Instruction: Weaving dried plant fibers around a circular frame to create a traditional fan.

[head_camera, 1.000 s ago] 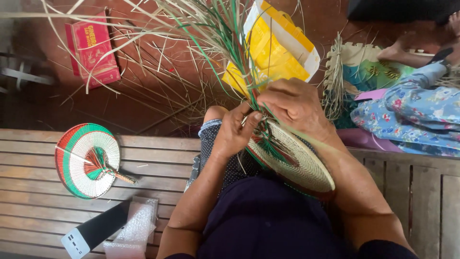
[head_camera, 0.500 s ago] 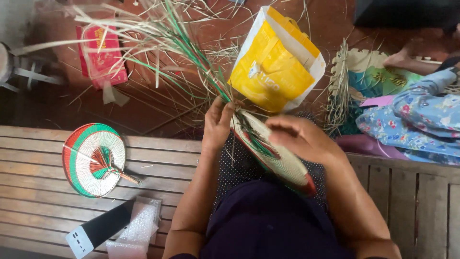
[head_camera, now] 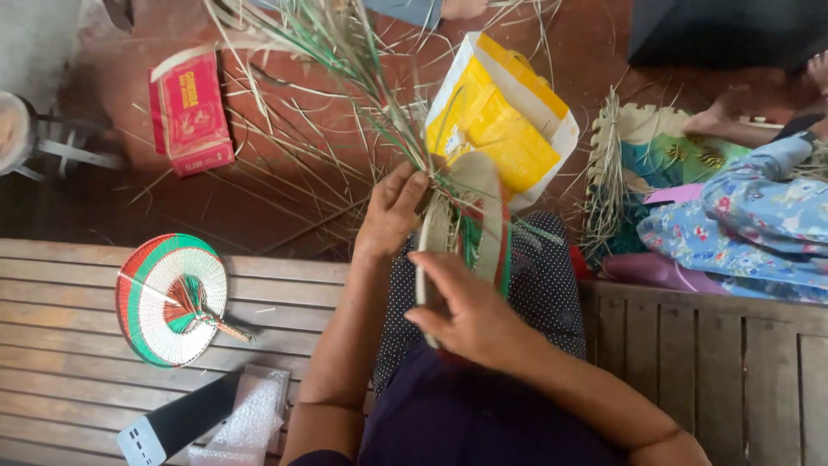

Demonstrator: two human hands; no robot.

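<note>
Place: you are in a home weaving workshop.
Seat: you sit on a slatted wooden tabletop (head_camera: 759, 362).
Floor: red floor (head_camera: 259, 198) at 12 o'clock, strewn with loose straw strips (head_camera: 293, 164).
Finished goods: a woven fan (head_camera: 168, 298) at 9 o'clock.
Company: another person in floral cloth (head_camera: 750, 224) at 3 o'clock.

A finished fan (head_camera: 171, 299) lies on the bench (head_camera: 52, 345), left of the lap.

Illumination is soft, diffuse daylight with no glare and only faint shadows. The right hand (head_camera: 470, 315) and loose straw strands (head_camera: 345, 52) show slight motion blur. Top corners are dim.
</note>
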